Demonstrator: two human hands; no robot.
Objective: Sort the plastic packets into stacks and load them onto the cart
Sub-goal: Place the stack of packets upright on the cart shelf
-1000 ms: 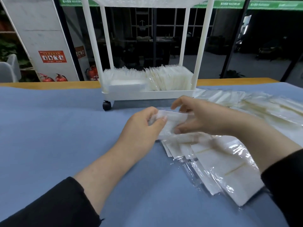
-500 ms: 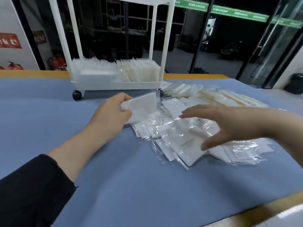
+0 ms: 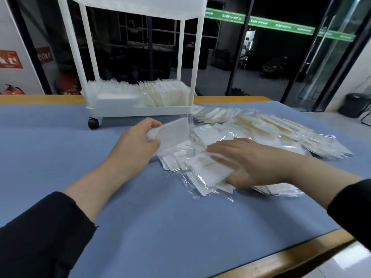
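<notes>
Blue table (image 3: 60, 157): left hand (image 3: 133, 145) grips stack (image 3: 172, 134); right hand (image 3: 251, 161) flat on packets (image 3: 206, 171).

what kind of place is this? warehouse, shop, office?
Probably a packing or sorting workstation in a commercial unit, not a shop floor: a blue-covered worktable strewn with loose plastic packets, a white wheeled cart already loaded, and fire extinguishers by glass doors.

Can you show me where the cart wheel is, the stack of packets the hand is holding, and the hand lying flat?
cart wheel (image 3: 93, 123), head view, on the black caster.
stack of packets (image 3: 173, 131), head view, on its white front face.
right hand (image 3: 249, 159), head view, on the back of the hand.
</notes>
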